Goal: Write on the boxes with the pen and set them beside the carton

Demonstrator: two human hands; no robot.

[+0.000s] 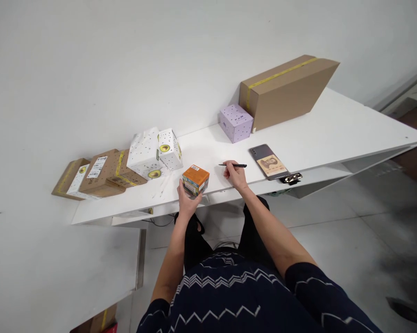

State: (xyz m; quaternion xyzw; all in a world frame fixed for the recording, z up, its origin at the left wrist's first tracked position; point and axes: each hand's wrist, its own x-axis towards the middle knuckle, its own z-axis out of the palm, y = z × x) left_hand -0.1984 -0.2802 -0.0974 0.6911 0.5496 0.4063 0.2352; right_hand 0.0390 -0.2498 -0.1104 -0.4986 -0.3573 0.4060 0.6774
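Observation:
My left hand is wrapped round the near side of a small orange box at the front edge of the white table. The box has a barcode label on its orange top and a patterned, printed front side. In my right hand is a black pen, gripped with its tip pointing left toward the box. A phone with a picture on its back lies just right of my right hand.
A lilac box and a large brown carton stand against the wall. White avocado-print boxes and several brown boxes line the left end. A metal clip sits at the front edge beside the phone.

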